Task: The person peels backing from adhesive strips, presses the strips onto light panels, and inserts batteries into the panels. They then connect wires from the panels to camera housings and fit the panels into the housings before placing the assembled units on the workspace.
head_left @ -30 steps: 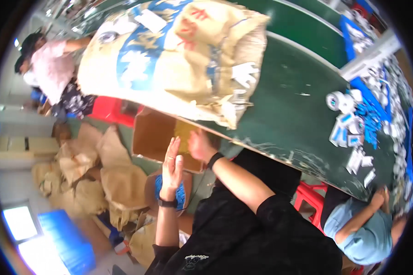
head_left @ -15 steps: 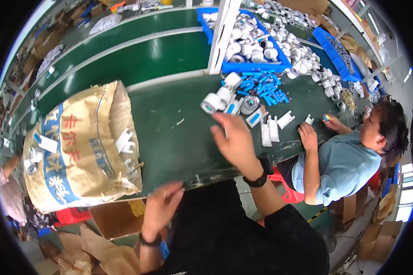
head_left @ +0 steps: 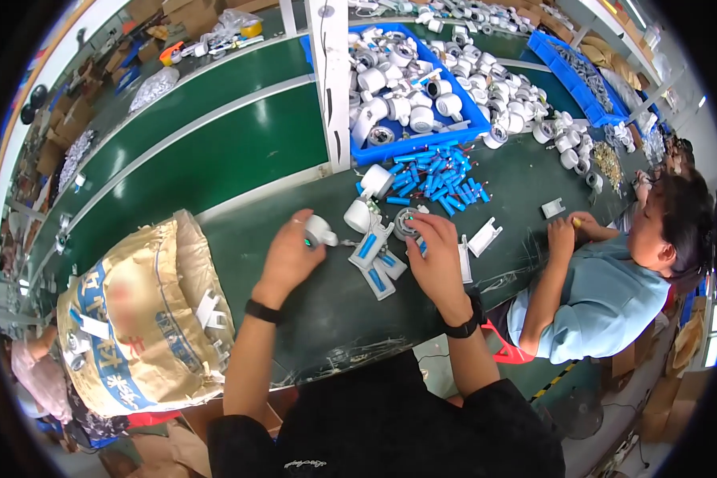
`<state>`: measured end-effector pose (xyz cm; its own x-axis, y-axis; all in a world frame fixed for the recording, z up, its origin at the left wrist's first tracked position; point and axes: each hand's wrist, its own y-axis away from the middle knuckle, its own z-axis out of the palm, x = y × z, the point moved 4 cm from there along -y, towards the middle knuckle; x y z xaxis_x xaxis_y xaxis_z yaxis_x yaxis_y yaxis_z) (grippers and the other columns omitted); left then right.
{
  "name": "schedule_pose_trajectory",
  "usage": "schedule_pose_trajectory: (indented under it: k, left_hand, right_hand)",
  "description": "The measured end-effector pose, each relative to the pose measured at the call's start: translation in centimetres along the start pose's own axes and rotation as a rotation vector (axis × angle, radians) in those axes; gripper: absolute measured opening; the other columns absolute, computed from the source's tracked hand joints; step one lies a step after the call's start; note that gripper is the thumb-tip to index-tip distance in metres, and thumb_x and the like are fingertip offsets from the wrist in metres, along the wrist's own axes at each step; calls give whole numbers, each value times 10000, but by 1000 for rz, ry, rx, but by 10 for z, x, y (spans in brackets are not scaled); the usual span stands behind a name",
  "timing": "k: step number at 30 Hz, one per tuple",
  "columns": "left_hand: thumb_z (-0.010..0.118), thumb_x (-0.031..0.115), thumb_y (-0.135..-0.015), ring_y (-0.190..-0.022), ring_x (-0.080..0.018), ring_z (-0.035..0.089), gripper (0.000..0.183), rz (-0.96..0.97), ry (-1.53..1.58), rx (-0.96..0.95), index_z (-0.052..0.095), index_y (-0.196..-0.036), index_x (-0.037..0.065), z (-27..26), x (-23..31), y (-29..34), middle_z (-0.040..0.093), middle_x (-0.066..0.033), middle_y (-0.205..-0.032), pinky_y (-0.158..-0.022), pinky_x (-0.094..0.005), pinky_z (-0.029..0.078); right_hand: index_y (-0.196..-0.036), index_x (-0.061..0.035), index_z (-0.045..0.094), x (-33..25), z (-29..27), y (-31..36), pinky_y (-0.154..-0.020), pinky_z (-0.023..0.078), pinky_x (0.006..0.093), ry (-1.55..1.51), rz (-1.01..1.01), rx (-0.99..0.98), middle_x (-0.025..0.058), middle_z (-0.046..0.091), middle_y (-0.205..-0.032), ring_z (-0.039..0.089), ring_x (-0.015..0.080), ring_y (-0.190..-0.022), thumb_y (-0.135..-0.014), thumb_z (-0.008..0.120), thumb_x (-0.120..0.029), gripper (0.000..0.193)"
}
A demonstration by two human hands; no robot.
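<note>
My left hand is closed around a white round plastic housing with a green spot inside, held just over the table. To its right, my right hand has bent, parted fingers, their tips at the right edge of a grey-white ring-shaped housing. Whether they press on it is hard to see. Between the hands lie white battery holders with blue cells in them. Behind these stand two more white housings. A heap of blue cylindrical cells with leads lies farther back.
A blue tray full of white housings stands behind the cells, beside a white post. On the left lies a paper sack with white parts at its mouth. A co-worker sits at right, handling small parts.
My left hand has risen from the table's front edge and now holds a white housing. My right hand has shifted to the ring-shaped housing. The view has turned slightly.
</note>
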<state>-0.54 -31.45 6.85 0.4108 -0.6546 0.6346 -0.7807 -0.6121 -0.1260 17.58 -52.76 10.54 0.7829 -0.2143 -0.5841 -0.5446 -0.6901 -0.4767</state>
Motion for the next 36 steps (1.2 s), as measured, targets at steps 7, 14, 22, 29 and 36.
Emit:
schedule_pose_trajectory:
  k: [7,14,22,29,36]
  left_hand:
    - [783,110,-760,-1218,-415,589,694,25,-166,-53,548,-1411,53,-32,-17,-2,512,-189,-1456,-1065,-461,486]
    - [868,109,-753,-1071,-361,586,407,-49,-226,499,643,-1087,54,-30,10,48,577,-139,-1109,-880,-440,516]
    - [808,72,-761,-1413,-346,399,489,308,-322,223,698,-1230,153,-21,28,18,502,-112,-1473,-1148,-527,319]
    - [766,112,-810,-1472,-278,380,314,424,-427,-172,751,-1123,144,-8,2,-17,530,-59,-1491,-1252,-502,220]
    - [804,256,-866,-813,-297,707,246,-85,-205,451,771,-1018,66,-4,3,34,725,-111,-1017,-674,-422,562]
  right_hand:
    - [-1146,-6,666,-14,58,-34,-886,499,470,43,-42,-9,184,667,-1120,611,397,-1030,-861,752,-137,326]
    - [-1026,-5,665,-14,81,-45,-757,524,493,262,68,-9,171,679,-883,662,388,-856,-851,742,-149,239]
    - [-989,-24,658,-5,79,-41,-707,550,483,156,142,-21,185,684,-906,684,396,-791,-834,709,-61,168]
    - [-990,-53,676,-1,63,-40,-680,555,464,4,147,22,173,697,-891,695,369,-765,-848,725,-100,158]
    - [-1009,-45,704,3,53,-39,-652,546,403,-80,241,60,159,709,-854,710,302,-733,-856,758,-116,177]
